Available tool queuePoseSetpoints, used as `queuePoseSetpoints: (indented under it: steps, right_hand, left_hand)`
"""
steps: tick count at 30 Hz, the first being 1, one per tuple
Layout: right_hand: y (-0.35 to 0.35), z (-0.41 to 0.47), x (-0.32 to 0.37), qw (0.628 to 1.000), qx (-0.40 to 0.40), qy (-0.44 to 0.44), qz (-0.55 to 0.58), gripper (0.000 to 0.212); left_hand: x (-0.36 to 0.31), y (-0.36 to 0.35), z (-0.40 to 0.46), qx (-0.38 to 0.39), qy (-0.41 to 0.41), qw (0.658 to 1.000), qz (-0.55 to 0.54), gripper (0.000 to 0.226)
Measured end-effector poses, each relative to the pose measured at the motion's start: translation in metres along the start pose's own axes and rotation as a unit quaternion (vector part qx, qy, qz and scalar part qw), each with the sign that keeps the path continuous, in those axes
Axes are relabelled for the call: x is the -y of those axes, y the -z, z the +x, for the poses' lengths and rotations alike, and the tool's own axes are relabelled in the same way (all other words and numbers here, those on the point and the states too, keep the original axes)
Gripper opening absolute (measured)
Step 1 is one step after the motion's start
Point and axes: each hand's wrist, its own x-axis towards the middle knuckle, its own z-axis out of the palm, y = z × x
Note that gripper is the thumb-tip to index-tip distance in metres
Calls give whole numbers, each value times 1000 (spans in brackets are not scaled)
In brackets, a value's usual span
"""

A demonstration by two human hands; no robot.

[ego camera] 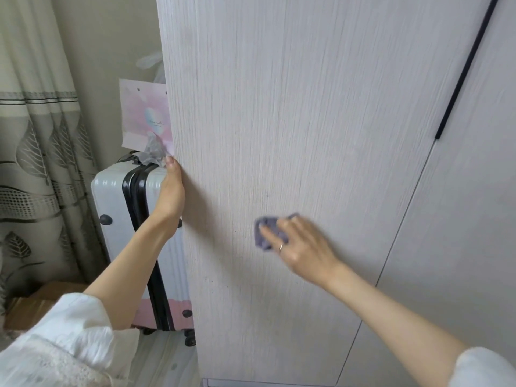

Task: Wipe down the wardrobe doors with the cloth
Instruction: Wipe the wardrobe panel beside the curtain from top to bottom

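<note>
Fingers [269, 233] of my right hand [301, 247] lie flat, pressing the purple cloth [264, 231] against the mid-lower wardrobe door [307, 121] for wiping contact, while my left hand [170, 188] grips the door's left edge, likely to steady it.

A white hard-shell suitcase [117, 219] with black zipper bands and a pink lower part stands upright on the floor. On top of it is a pink and white paper gift bag [143, 113], with crumpled grey tissue paper [152, 152] in front of it. Pale curtains [36, 141] with a grey leaf pattern hang further left. A brown cardboard box [36, 305] lies low on the floor.
</note>
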Motion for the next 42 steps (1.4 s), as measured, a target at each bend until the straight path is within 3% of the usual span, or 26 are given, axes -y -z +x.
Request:
queuePoseSetpoints:
  steps: [3, 9, 15, 18, 21, 24, 26, 28, 31, 35, 39, 42]
  right_hand:
    - [5, 4, -6, 999, 28, 42, -8, 36]
    - [21, 72, -34, 982, -123, -145, -9, 37]
    - [-8, 30, 13, 997, 22, 63, -39, 29]
    - [-3, 39, 11, 994, 37, 87, -48, 36]
    - [6, 80, -4, 998, -41, -36, -38, 33]
    - [5, 111, -2, 978, -115, -172, -20, 37]
    - [-7, 101, 19, 988, -85, -126, -30, 36]
    - [-20, 74, 43, 999, 5, -1, -44, 35]
    - [-23, 60, 50, 991, 68, 99, -62, 39]
    - [-16, 109, 28, 998, -9, 31, -47, 38]
    - [-24, 135, 34, 994, -64, -69, -58, 40]
    - [-40, 108, 60, 999, -17, -7, -50, 34]
  left_hand:
    - [2, 2, 1, 5, 4, 1000, -1, 65]
    - [2, 1, 2, 9, 20, 1000, -6, 66]
    - [0, 1, 0, 6, 9, 1000, 5, 63]
    - [-1, 1, 0, 15, 15, 1000, 13, 65]
    - [-1, 4, 1, 31, 25, 999, 5, 65]
    - [-1, 8, 3, 43, 40, 998, 6, 68]
    - [-1, 8, 3, 52, 42, 998, 4, 69]
    - [-1, 9, 4, 54, 37, 998, 13, 68]
    - [1, 11, 7, 72, 25, 997, 18, 73]
    - [3, 23, 10, 136, 12, 991, 4, 97]
    - [2, 30, 11, 199, 25, 979, 22, 97]
    - [-1, 31, 8, 194, 50, 980, 9, 89]
